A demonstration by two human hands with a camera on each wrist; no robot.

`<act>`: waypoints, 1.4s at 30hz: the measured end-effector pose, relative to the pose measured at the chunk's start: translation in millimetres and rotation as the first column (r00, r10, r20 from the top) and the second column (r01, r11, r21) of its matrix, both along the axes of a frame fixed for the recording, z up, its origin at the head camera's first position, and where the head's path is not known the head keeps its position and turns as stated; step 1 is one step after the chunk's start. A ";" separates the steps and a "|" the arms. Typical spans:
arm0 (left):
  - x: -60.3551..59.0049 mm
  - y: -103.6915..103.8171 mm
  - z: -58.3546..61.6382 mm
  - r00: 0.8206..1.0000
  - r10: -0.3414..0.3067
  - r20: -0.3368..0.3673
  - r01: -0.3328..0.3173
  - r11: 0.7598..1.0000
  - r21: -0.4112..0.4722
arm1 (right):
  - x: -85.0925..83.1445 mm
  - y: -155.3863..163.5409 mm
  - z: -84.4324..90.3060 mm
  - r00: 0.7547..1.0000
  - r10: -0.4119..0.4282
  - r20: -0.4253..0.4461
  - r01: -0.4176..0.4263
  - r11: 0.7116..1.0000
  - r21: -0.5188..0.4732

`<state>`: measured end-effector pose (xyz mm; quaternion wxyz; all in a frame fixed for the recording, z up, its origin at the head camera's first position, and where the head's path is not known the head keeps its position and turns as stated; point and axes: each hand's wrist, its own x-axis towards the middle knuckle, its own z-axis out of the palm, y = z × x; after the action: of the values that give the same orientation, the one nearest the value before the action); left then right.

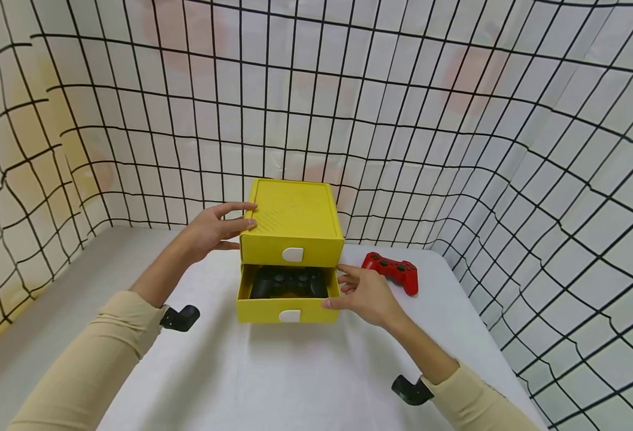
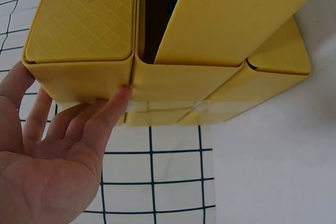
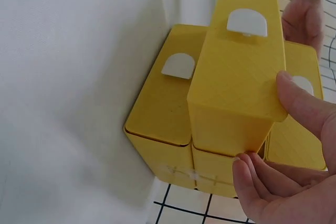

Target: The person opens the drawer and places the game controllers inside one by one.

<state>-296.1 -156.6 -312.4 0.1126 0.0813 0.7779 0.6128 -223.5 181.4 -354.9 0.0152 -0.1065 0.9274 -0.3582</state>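
Note:
A yellow cabinet of three stacked drawers stands upright, its middle drawer pulled out. Inside that drawer lies a black game controller. My left hand is at the cabinet's upper left, fingers spread over the top edge and along the side wall. My right hand holds the right front corner of the pulled-out drawer. Its thumb lies on the front's edge, while the other fingers reach along the side. The bottom drawer is closed.
A red game controller lies on the white table, right of the cabinet. Black-lined wire mesh surrounds the table at the back and sides. Each drawer front has a white tab handle.

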 end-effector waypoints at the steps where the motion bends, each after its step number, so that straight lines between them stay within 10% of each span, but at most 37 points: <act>1: -0.1 0.1 0.2 1.000 0.001 0.002 -0.001 1.000 0.002 | 0.3 -0.4 0.0 1.000 -0.003 -0.010 0.003 1.000 -0.001; 42: 1.6 0.2 1.5 1.000 -0.012 0.002 0.012 1.000 0.015 | -11.0 -9.7 -23.8 0.990 -0.144 -0.008 0.133 0.932 -0.338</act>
<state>-294.5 -156.4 -310.9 0.1162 0.0863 0.7728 0.6179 -234.5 171.7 -378.7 -0.0437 -0.0478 0.8578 -0.5099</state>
